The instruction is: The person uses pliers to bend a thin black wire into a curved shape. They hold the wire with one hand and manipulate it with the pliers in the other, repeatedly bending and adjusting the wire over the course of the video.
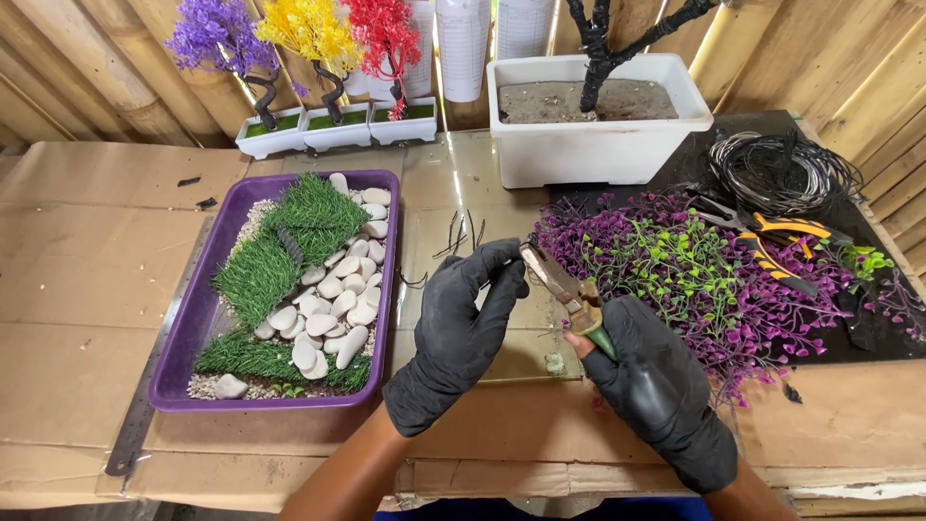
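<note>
Both my hands wear black gloves. My right hand (661, 391) grips the green handle of a pair of pliers (564, 289), whose jaws point up and left. My left hand (463, 323) is closed beside the plier jaws, fingertips at the tip, pinching what looks like a thin dark wire piece; it is too small to see clearly. Several short black wire pieces (455, 236) lie on the table just beyond my left hand. A heap of purple and green artificial foliage (694, 265) lies right of the pliers.
A purple tray (198, 318) with fake grass and white stones sits at left. A white planter (598, 116) holds sand and a black trunk. Three small artificial trees (318, 58) stand at the back. A black wire coil (781, 169), yellow-handled pliers (772, 241) and a metal ruler (154, 357) lie nearby.
</note>
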